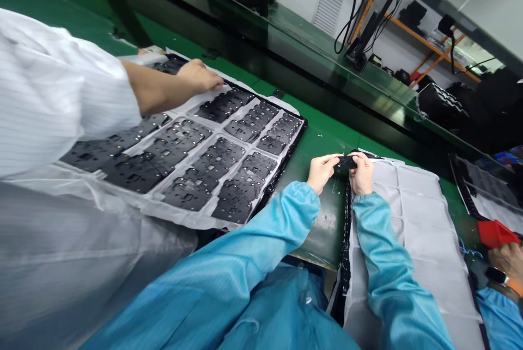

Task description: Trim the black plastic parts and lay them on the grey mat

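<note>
A small flat black part (345, 163) is pinched between my two hands above the green bench. My left hand (322, 172) closes its thumb and fingers on the part's left end. On the other end, my right hand (362, 172) grips with thumb and forefinger. Its exact kind is too small to make out. Just right of my hands lies a tray lined with white cloth (417, 197), partly under my right forearm. To the left, a large tray holds rows of thin black plates (220, 154) separated by white liner (208, 146).
A co-worker in a white sleeve (61, 94) reaches a hand (198, 77) over the left tray. At the far right, another person's hand with a watch (506, 263) is beside a red object (494, 234). A dark ledge (286, 61) runs behind the green bench (327, 219).
</note>
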Demonstrator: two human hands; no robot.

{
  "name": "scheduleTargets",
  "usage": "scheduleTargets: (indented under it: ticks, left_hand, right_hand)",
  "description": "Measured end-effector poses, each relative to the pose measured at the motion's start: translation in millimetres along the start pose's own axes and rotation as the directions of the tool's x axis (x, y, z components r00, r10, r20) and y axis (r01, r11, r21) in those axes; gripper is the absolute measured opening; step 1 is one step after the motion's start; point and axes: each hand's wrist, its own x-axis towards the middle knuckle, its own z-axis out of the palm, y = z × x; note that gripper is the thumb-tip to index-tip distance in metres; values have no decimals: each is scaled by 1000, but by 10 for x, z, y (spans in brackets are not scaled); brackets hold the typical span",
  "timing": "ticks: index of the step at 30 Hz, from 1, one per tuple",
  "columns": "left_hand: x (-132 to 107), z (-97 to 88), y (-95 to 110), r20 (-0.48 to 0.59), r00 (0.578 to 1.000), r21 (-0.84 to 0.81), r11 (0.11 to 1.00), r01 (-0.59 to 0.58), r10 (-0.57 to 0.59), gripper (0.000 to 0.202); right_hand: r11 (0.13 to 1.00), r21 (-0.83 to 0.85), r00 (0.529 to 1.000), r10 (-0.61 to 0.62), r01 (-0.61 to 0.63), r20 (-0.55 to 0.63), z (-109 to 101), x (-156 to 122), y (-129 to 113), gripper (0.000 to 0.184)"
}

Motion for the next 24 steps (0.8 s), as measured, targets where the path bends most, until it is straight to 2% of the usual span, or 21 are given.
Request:
scheduleTargets:
  ticks: [4,7,9,11,14,17,19,21,24]
  left_hand:
    - [-22,31,-34,-66,998,-51,999,14,-18,30]
    - [-56,78,-70,8,991,-149,980,131,-131,35]
    - [-66,91,-80,101,978,-180,964,196,-180,42]
    - [-43,61,-75,114,976,-194,959,205,-186,48]
    - [51,-60,-65,-1,986,-195,967,165,-169,44]
    - [157,-169,-86,-89,985,-178,975,129,-147,38]
    - [186,-173,-90,-106,984,-157,980,124,-141,35]
    - [147,-115,-39,-112,988,-100,990,99,-110,31]
    - [-91,11,190,-101,994,7,999,-49,49,26]
  right_hand:
    - [1000,-3,1000,12,-12,25,48,-28,2,20]
    - [1000,15,1000,9,-9,6,34,4,33,20]
    - [998,56,995,-14,20,-99,-77,92,53,19]
    - [991,119,964,-30,63,-263,-298,226,68,18]
    - [966,220,889,-21,136,-458,-745,425,91,22]
    - [953,263,854,9,150,-520,-1077,524,127,27]
    - [941,305,837,47,145,-544,-1145,535,156,31]
    - [927,346,830,76,145,-553,-1119,527,184,37]
    - [939,327,845,88,106,-527,-1038,522,220,44]
